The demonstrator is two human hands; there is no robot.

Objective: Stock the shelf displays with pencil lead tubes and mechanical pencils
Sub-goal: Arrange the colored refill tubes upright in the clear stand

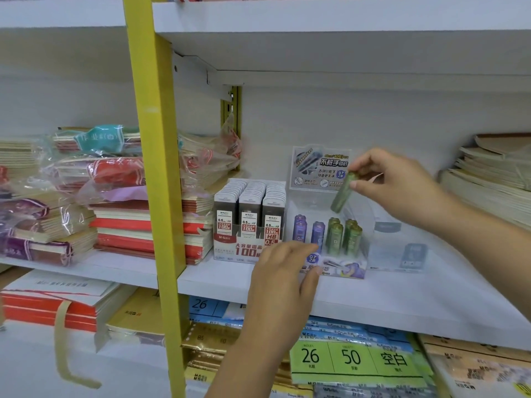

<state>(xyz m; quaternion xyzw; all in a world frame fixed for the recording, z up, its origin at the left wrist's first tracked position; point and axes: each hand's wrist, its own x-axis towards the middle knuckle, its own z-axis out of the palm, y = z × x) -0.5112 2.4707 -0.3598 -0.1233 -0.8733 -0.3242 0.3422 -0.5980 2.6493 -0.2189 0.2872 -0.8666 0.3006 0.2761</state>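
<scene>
My right hand [402, 185] pinches a green pencil lead tube [342, 193] by its top, tilted, above a clear display box [360, 254] on the white shelf [402, 297]. Inside the box stand several green tubes [343, 235] on the right and purple tubes [309, 229] on the left. My left hand [283, 271] rests against the box's front left corner, fingers curled on its edge. Left of it stands a white display carton of 0.5 HB lead cases [250, 222], full in three rows.
A yellow upright post [156, 168] splits the shelving. Stacks of notebooks [138, 222] fill the left bay and more lie at far right [494, 173]. An empty clear box [402, 248] sits right of the display. Paper packs [356, 360] lie on the shelf below.
</scene>
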